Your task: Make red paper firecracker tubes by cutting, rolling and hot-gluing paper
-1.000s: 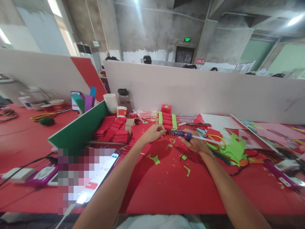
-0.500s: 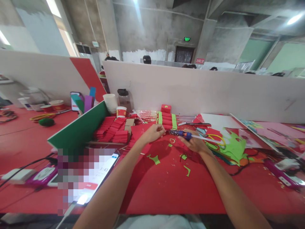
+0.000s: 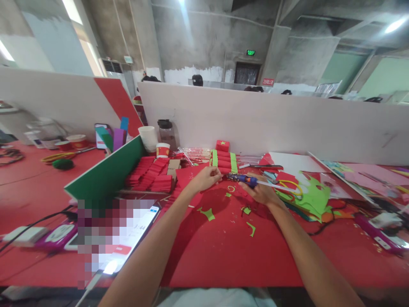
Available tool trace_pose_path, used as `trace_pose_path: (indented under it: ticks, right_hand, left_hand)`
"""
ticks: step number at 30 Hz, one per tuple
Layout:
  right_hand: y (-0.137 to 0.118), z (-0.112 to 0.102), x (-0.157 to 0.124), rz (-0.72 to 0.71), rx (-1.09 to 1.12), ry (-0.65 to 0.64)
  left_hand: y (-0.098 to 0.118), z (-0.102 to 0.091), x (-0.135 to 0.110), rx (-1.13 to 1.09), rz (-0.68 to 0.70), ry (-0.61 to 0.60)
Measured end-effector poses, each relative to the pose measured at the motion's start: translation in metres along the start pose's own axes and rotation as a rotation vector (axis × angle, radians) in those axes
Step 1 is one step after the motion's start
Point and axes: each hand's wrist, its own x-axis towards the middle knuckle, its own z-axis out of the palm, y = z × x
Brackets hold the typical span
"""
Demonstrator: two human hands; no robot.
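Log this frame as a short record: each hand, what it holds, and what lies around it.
Left hand: fingers curled against the red roll bundle, green-banded; hold unclear
Right hand: grip closed on blue glue gun, nozzle toward bundle
Surface: red table, green scraps
Left of bundle: stacked red paper pieces

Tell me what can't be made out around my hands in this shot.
Head view, what the left hand pinches beside the red roll bundle: its own fingers hide it.
Head view, glue gun tip in the right hand: too small to tell what it touches.
Head view, phone screen: mostly pixelated.
Head view, people behind the divider: only head tops show.
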Motion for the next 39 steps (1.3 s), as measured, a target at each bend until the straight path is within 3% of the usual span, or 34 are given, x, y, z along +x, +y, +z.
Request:
trace_pose_path:
  ticks: [20, 39]
  right_hand:
    - [-0.0004, -0.0019, 0.0005, -0.041, -0.002, -0.026]
    - [-0.0011, 0.0014, 0.0, 0.02, 0.035, 0.012]
  left_hand:
    - [0.0023, -0.0009, -0.0006, 0.001, 0.005, 0.02]
    - [0.0003, 0.0002, 0.0, 0.025, -0.013, 0.011]
